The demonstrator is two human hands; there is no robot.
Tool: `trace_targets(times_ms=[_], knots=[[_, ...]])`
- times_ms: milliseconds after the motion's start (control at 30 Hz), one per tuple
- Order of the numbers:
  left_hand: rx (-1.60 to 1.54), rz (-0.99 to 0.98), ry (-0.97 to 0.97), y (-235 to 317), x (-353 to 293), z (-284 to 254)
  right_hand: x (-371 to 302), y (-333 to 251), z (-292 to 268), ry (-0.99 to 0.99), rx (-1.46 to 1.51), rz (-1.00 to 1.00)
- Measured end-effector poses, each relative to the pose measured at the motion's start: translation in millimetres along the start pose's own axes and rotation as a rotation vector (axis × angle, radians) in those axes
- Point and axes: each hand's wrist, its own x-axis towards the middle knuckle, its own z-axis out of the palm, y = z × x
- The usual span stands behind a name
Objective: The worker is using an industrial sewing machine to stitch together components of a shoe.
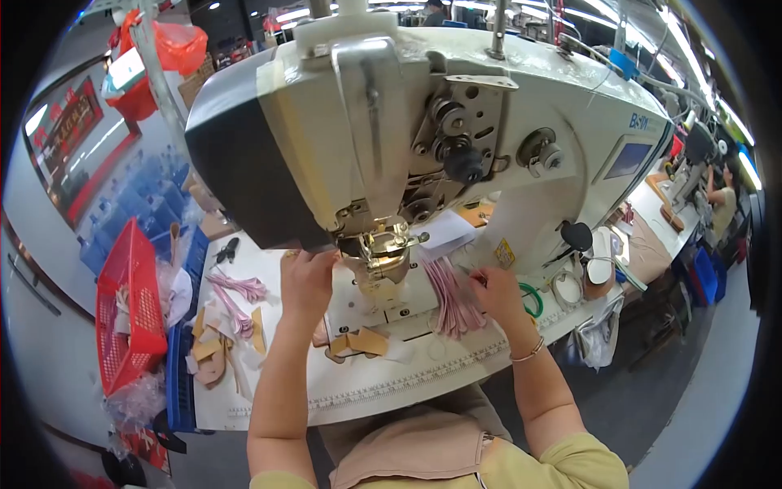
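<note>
A large white sewing machine (326, 171) fills the middle, its brass-coloured presser foot and needle area (383, 248) low over the bed. My left hand (308, 281) is raised just left of the needle area, fingers curled closed at the lower edge of the machine head; their tips are partly hidden. Beside the bundle of shiny pink strips (453, 306) right of the needle, my right hand (497, 292) is closed in a pinch. What either hand grips, if anything, cannot be made out. Folded tan pieces (358, 342) lie in front of the needle area.
More pink strips (236, 301) and tan scraps (213, 354) lie at the table's left, with black snips (226, 249) behind. A red basket (130, 318) and a blue crate (181, 383) stand beside the table. A green ring (533, 301) lies right of my right hand.
</note>
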Motion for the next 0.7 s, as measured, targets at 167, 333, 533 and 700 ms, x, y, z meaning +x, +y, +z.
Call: trace_targets(times_ms=[167,333,533,700], knots=[[-0.202,-0.308,0.023,3.4,-52.3,-5.8,4.4,9.0,19.8,-0.094,-0.076,0.054],[-0.315,-0.618,-0.126,14.1,-107.2,-25.6,6.6,13.6,22.4,-0.105,-0.209,0.045],[-0.172,-0.286,-0.182,45.1,-114.8,-6.9,-7.5,-27.7,11.2,0.068,-0.115,-0.04],[-0.489,-0.581,-0.257,46.1,-126.4,1.3,-50.1,-101.8,37.1,-0.342,0.227,-0.394]])
